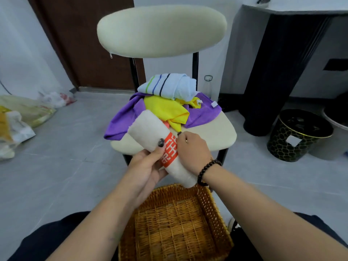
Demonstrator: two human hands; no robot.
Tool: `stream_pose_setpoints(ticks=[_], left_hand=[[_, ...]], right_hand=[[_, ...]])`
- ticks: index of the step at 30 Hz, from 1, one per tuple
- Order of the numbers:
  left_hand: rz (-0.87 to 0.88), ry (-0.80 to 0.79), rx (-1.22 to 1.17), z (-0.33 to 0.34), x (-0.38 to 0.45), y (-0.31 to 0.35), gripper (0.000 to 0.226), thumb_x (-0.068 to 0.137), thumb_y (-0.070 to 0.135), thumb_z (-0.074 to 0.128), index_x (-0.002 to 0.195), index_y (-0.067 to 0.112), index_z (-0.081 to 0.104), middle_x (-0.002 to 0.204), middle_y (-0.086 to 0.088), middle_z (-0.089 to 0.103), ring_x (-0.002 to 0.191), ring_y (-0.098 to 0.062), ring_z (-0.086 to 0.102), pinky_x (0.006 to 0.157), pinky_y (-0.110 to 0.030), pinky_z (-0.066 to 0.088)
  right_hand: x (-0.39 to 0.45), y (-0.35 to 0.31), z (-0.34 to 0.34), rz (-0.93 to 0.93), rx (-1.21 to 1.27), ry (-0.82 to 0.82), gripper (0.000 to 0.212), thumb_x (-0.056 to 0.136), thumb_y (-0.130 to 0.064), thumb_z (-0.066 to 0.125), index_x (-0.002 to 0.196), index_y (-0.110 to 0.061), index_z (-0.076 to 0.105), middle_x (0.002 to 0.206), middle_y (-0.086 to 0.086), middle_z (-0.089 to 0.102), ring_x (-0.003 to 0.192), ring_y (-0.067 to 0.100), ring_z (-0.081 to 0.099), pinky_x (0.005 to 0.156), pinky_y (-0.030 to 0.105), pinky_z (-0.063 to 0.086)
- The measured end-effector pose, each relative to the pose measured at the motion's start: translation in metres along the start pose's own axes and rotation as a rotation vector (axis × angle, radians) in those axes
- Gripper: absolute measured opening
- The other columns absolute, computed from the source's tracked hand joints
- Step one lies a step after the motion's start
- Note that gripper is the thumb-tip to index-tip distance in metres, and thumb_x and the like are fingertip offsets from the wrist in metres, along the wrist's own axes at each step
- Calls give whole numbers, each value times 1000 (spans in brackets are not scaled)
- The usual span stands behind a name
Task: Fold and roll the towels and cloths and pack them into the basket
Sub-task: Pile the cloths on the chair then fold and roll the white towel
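A rolled white towel [148, 127] with an orange patterned band hangs in the air over the front edge of the chair seat. My left hand [148, 164] grips the roll from below, thumb across the band. My right hand [192, 149] holds the roll's right side, fingers curled against it. Below the roll a wicker basket [211, 202] rests on my lap with nothing in it. On the cream chair seat [216, 132] lie a purple cloth [120, 123], a yellow cloth [165, 108] and a pale blue striped towel [169, 84] in a loose heap.
The chair's cream backrest [162, 29] rises behind the heap. A black and gold round bin [299, 134] stands on the floor to the right, beside a dark pedestal [278, 72]. Plastic bags [20, 117] lie on the grey floor at left. A brown door [90, 40] is behind.
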State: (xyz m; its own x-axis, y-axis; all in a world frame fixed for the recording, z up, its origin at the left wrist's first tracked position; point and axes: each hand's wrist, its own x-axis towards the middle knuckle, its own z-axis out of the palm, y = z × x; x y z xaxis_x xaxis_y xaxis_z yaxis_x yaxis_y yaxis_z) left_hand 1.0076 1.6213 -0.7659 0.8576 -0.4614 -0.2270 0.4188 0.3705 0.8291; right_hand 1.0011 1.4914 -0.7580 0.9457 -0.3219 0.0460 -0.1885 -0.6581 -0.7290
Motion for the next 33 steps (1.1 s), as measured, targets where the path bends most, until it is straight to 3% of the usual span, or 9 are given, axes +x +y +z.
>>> stream_pose_setpoints(ticks=[4, 6, 8, 11, 13, 16, 22, 26, 33], left_hand=[[74, 37, -27, -9, -15, 0, 45, 74, 15, 59, 119, 7, 59, 115, -11, 68, 100, -20, 65, 86, -37, 54], [95, 43, -53, -13, -21, 3, 47, 74, 15, 58, 121, 7, 58, 116, -11, 68, 104, -22, 64, 90, -40, 52], [103, 54, -84, -18, -28, 5, 44, 73, 18, 58, 116, 8, 61, 108, -9, 71, 96, -20, 67, 84, -39, 55], [134, 45, -84, -22, -40, 7, 37, 61, 24, 68, 95, 10, 71, 91, -8, 74, 79, -17, 71, 64, -33, 59], [149, 73, -54, -25, -43, 8, 29, 64, 22, 63, 88, 8, 71, 82, -8, 74, 71, -15, 71, 57, -27, 57], [138, 173, -17, -35, -38, 13, 37, 65, 23, 60, 96, 5, 66, 83, -11, 73, 73, -20, 70, 59, -28, 58], [-1, 221, 44, -63, -31, 10, 39, 63, 26, 64, 94, 1, 67, 84, -18, 70, 71, -25, 68, 71, -38, 55], [-49, 219, -3, -76, -15, 9, 47, 69, 35, 66, 102, 2, 66, 94, -18, 70, 78, -27, 67, 82, -41, 54], [-224, 461, 88, -155, 19, -33, 49, 72, 30, 75, 108, -1, 64, 90, -20, 70, 71, -30, 67, 66, -38, 56]], right_hand=[[-29, -4, 14, -40, 81, 142, 29, 98, -27, 35, 71, -19, 39, 81, 8, 55, 84, 32, 55, 69, 36, 41], [-44, -4, 21, -103, 162, 284, 21, 91, -40, 41, 88, -21, 47, 90, 2, 57, 88, 23, 55, 77, 38, 46], [-55, -5, 22, -117, 261, 276, 51, 77, -62, 41, 108, -23, 48, 108, -5, 51, 102, 12, 49, 90, 31, 42], [-61, -9, 24, 30, 512, -3, 93, 55, -79, 45, 130, -25, 41, 122, -8, 50, 110, 7, 51, 96, 30, 43], [-61, -9, 27, 54, 566, -139, 87, 51, -78, 54, 120, -26, 51, 115, -7, 62, 101, 8, 60, 91, 35, 51], [-64, -11, 33, -23, 474, -247, 50, 62, -63, 67, 96, -27, 65, 96, -8, 71, 87, 4, 66, 81, 34, 55], [-72, -11, 52, -48, 512, -493, 12, 89, -38, 61, 97, -29, 63, 101, -6, 70, 93, 7, 66, 84, 27, 54], [-63, 0, 63, -7, 508, -643, 17, 92, -32, 58, 104, -21, 63, 107, -2, 69, 98, 13, 65, 85, 27, 54], [-46, 30, 142, 261, 562, -815, 31, 92, -28, 60, 114, -8, 64, 113, 7, 68, 104, 22, 65, 91, 36, 53]])
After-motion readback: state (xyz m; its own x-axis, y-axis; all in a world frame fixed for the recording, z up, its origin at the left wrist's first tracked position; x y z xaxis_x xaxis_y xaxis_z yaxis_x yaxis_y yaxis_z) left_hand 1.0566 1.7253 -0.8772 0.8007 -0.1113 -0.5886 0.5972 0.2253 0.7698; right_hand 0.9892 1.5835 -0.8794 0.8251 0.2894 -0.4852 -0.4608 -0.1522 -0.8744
